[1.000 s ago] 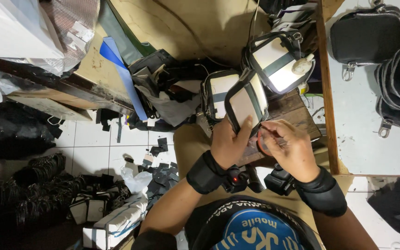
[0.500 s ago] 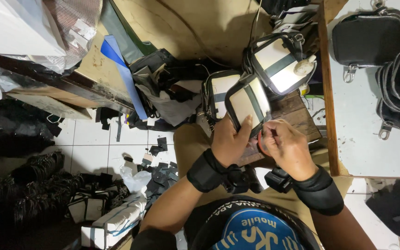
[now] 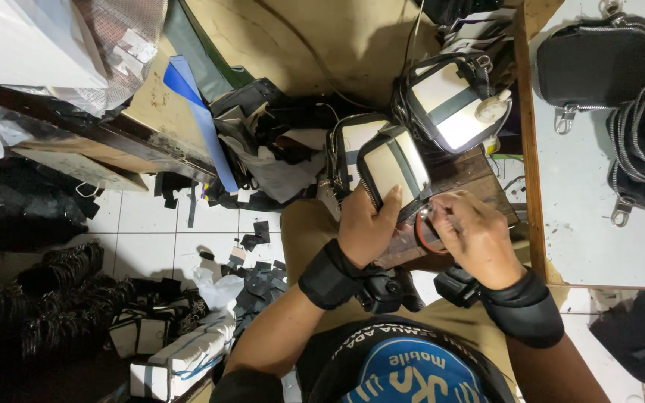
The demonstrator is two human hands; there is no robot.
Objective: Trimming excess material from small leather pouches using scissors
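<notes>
- Shifted since the earlier frame: the small pouch (image 3: 396, 170) sits a touch higher and more upright in the grip, and the right hand (image 3: 472, 235) has come in closer to the pouch's lower right corner.
- Left hand (image 3: 371, 227): closed around the pouch from below, thumb lying up its near edge, fingers hidden behind it. Black wrist band (image 3: 331, 273) worn.
- Right hand: fingers pinched together at the corner of the pouch, beside a reddish loop (image 3: 425, 233); a thin tool or thread may be between the fingertips, though the view is too small to be sure.
- Pouch: black-edged with a pale panel and a dark stripe, zip running along its left side, held over the dark wooden block (image 3: 472, 175) at the person's lap.
- Nearby: a second like pouch (image 3: 349, 145) just behind it; a third (image 3: 453, 101) further up with a white round piece on it; finished black bags (image 3: 599, 63) on the pale table to the right; black scraps (image 3: 255, 276) on the tiled floor.
- Handling note: the work looks best done with the left grip firm and the corner kept turned toward the right fingertips, moving in small strokes near the zip end.
</notes>
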